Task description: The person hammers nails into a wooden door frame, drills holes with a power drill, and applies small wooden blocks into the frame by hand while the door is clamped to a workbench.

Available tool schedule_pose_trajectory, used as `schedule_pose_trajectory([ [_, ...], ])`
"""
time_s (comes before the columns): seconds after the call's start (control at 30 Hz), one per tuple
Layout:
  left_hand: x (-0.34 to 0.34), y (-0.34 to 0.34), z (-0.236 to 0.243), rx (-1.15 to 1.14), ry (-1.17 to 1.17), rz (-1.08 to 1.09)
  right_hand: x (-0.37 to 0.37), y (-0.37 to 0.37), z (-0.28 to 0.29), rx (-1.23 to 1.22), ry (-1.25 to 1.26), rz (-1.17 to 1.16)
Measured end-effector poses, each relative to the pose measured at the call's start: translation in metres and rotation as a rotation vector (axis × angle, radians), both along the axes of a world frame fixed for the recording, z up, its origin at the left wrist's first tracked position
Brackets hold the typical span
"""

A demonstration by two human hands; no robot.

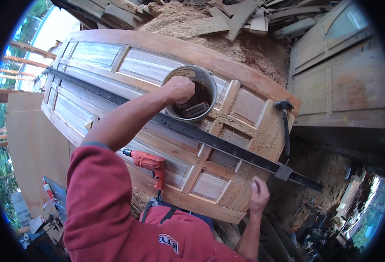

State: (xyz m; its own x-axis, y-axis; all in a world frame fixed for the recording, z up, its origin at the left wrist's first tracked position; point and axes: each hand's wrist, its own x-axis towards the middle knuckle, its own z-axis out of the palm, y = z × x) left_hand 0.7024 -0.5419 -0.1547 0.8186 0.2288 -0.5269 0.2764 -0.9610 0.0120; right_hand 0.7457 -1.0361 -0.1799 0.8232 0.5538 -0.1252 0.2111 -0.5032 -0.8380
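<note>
On the brown panelled wooden door [245,66], the round grey bucket [211,85] likely sits for easy reach: your left hand [181,90] curls over its mouth, grasp hidden; your right hand [258,196], half-open, seems empty.

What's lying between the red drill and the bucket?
In the head view, a long dark bar crosses the wooden door between the red drill and the bucket; no loose tool shows in that gap.

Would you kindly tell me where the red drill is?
In the head view, left of centre, the drill lies on the wooden door, right of the left sleeve.
</note>
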Motion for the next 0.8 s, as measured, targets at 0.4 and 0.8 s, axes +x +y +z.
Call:
schedule_pose_trajectory([
  [0.4,-0.2,-0.062,0.04,-1.191,-1.014,1.139,0.038,0.445,-0.054,-0.738,-0.501,0.862],
  [0.8,-0.385,-0.238,-0.019,-1.755,-0.579,1.404,0.017,0.42,0.062,-0.415,-0.566,0.861],
])
